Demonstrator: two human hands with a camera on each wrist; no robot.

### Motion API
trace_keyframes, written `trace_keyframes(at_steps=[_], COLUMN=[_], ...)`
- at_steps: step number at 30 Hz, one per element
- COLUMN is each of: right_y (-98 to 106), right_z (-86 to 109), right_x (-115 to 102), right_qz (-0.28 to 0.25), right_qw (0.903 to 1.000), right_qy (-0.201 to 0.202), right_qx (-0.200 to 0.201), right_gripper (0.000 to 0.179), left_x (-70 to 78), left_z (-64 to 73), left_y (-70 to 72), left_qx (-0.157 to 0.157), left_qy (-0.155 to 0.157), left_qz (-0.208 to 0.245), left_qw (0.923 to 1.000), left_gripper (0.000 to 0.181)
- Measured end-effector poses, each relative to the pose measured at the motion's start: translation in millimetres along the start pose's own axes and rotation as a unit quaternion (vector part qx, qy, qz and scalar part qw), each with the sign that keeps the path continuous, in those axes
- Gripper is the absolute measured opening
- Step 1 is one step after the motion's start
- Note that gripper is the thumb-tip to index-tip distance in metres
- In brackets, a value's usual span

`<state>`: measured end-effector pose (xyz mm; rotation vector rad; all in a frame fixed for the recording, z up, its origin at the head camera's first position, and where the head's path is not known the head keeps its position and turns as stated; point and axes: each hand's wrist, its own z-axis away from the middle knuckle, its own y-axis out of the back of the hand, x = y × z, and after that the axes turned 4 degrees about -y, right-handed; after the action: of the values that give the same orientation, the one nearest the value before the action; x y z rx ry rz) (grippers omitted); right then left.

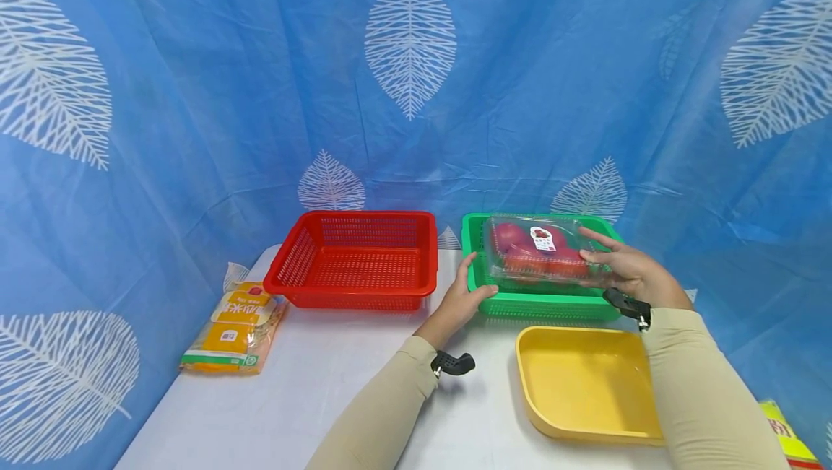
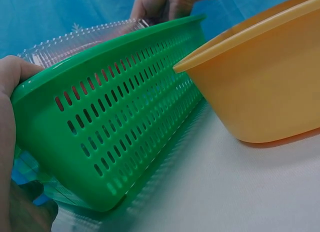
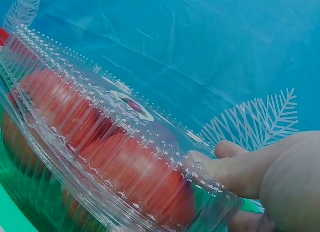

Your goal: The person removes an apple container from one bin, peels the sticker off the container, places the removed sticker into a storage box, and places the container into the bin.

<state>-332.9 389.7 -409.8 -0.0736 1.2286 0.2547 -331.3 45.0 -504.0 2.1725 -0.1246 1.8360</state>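
Grasping right hand (image 1: 630,268): the clear plastic container (image 1: 575,224) is pinched at its right end, with the thumb laid on the top edge.
Clear plastic container: it is held in the green basket (image 1: 552,305), with its lid raised above the basket's rim; whether the basket's floor is touched cannot be told.
Fruit (image 3: 140,177): round red pieces are seen through the ribbed container walls.
Sticker (image 1: 542,239): it is stuck on the lid, white, with a red picture printed on it.
Left hand (image 1: 458,304): the green basket is gripped at its near left corner, with the thumb hooked over the rim.
Yellow tub (image 1: 585,376): it is set on the white desk (image 1: 338,369), just in front of the green basket, and is partly covered by the right sleeve (image 1: 702,383).
Red basket (image 1: 364,268): it is placed left of the green basket, with a gap left between them.
Orange-and-yellow bag (image 1: 237,318): it is laid at the desk's left edge, just beside the red basket.
Yellow packet (image 1: 789,437): it is cut off by the lower right border.
Blue curtain (image 1: 260,80): it is hung behind, patterned with white leaves.
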Motion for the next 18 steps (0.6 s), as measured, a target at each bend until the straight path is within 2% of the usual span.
trace_keyframes(at_steps=[18], right_y=[3.9], right_z=[2.4], right_x=[0.4], right_qz=[-0.032], right_qw=[0.9994], right_qy=[-0.010], right_qx=[-0.003], right_gripper=[0.079], left_x=[-0.3], left_z=[-0.1], left_y=[-0.5], left_qx=[0.004], left_qy=[-0.009], left_qz=[0.002], left_qw=[0.9999], left_gripper=[0.085])
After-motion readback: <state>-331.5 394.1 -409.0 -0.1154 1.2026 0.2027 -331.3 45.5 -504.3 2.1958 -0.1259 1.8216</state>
